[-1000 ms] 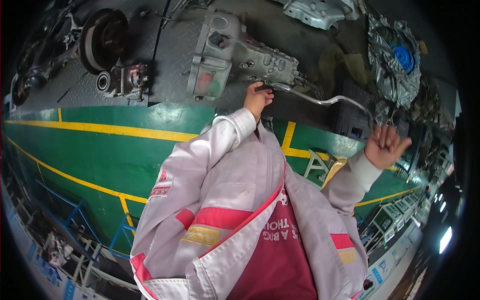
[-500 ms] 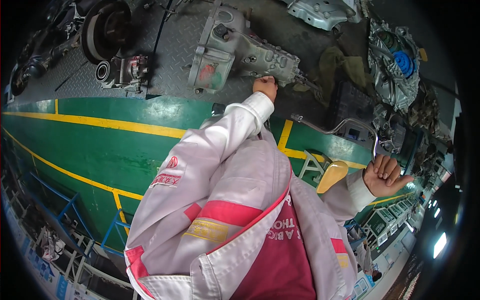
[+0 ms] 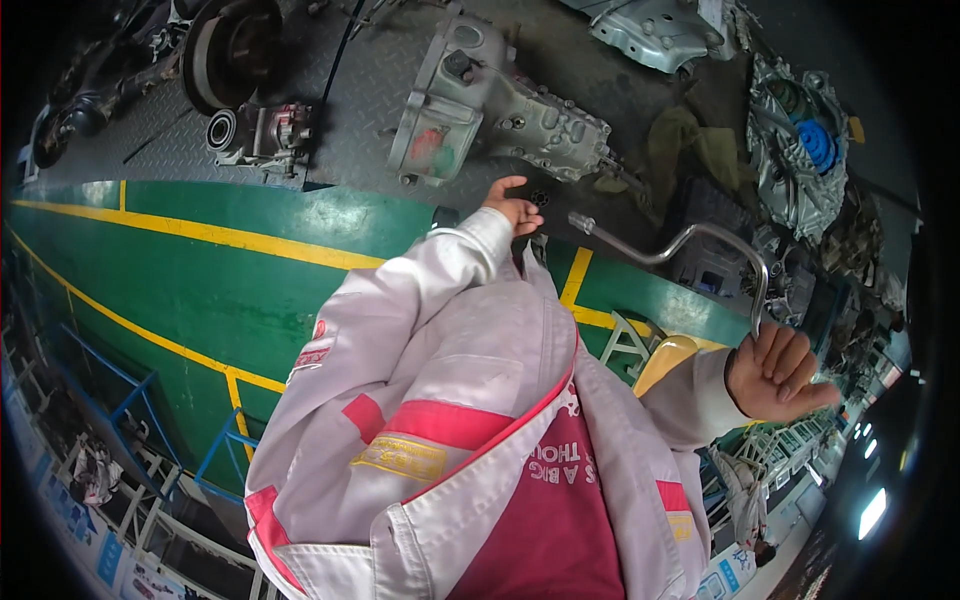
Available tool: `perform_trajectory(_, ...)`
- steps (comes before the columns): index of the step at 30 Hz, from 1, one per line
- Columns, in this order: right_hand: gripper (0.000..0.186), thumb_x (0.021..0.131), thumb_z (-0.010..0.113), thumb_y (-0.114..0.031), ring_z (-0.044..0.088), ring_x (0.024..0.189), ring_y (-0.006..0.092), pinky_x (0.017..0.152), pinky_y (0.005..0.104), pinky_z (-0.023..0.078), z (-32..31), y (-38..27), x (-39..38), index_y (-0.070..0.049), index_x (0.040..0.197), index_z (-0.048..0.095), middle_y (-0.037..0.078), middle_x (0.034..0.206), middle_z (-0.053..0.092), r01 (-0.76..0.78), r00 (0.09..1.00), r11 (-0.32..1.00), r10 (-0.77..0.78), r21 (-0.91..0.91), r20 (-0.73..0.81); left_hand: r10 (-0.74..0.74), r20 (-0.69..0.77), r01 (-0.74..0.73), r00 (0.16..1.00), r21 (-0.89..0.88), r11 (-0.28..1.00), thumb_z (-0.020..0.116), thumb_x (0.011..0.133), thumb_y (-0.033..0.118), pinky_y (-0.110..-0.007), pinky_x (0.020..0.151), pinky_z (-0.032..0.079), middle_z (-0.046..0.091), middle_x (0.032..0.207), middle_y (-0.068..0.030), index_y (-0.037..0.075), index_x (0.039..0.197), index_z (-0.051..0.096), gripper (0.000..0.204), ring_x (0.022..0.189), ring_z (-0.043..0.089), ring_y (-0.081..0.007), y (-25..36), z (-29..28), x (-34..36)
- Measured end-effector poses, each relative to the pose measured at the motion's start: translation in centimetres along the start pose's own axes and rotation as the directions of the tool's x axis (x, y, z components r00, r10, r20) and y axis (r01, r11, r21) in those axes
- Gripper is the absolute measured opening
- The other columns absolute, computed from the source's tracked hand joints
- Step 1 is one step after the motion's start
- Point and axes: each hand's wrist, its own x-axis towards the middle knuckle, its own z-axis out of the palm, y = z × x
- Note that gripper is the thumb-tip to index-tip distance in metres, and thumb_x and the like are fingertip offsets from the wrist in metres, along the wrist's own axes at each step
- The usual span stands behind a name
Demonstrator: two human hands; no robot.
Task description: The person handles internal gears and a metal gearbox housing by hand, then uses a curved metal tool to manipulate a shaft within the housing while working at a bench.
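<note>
My left hand (image 3: 512, 207) is near the bench's front edge, below the grey metal gearbox (image 3: 545, 130) and apart from it. Its fingers are spread, one stretched out, and I see nothing held. Beside its fingertips is a small dark round part (image 3: 540, 198) with holes; whether they touch it I cannot tell. At the right, my right hand (image 3: 783, 375) is closed around one end of a bent steel speed wrench (image 3: 690, 236). The wrench's other end, with a socket (image 3: 580, 223), points left toward my left hand.
A brake drum (image 3: 222, 50) and a small red-and-silver unit (image 3: 262, 135) lie at the left on the tread-plate bench (image 3: 350, 125). Toward the right are a green cloth (image 3: 690, 140) and an open casing (image 3: 800, 145) with a blue part. A yellow-topped stool (image 3: 665, 360) stands below.
My left hand has come off the gearbox's lower edge, moving nearer to me and slightly left, its fingers spreading. The wrench stays in my right hand, which has shifted slightly down.
</note>
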Motion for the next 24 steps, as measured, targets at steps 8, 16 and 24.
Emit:
perform_trajectory(8,0.058,0.088,0.035,-0.058,0.027,0.051,0.011,0.052,0.0265,0.023,5.5,4.6,2.8,-0.014,0.052,0.028,-0.001,0.052,0.031,-0.15,0.985,0.988,0.146,-0.039,-0.089,0.079,-0.09,-0.092,0.993,-0.148,0.985,0.061,0.077,0.025,-0.037,0.056,0.05,0.052,0.06,-0.0062,0.01,0.09,0.052,0.021,0.064,0.06,-0.0253,0.5,-13.0,-2.0)
perform_trajectory(16,0.056,0.094,0.026,-0.05,0.022,0.045,0.0108,0.046,0.0255,0.024,6.6,9.2,2.8,-0.013,0.052,0.027,-0.001,0.049,0.026,-0.29,0.957,0.956,0.29,-0.038,0.0,0.447,-0.337,-0.546,0.829,-0.316,0.776,0.051,0.084,0.015,-0.036,0.058,0.052,0.059,0.076,-0.0116,0.008,0.1,0.048,0.018,0.066,0.061,-0.0256,4.2,-13.6,-5.7)
perform_trajectory(24,0.054,0.093,0.029,-0.05,0.023,0.049,0.0117,0.051,0.0273,0.024,6.7,8.2,2.7,-0.013,0.053,0.025,-0.001,0.051,0.023,-0.145,0.988,0.987,0.14,-0.075,-0.069,0.488,-0.175,-0.518,0.855,-0.321,0.793,0.054,0.083,0.007,-0.034,0.059,0.053,0.062,0.083,-0.014,0.007,0.101,0.045,0.02,0.067,0.062,-0.0243,4.8,-12.4,-4.4)
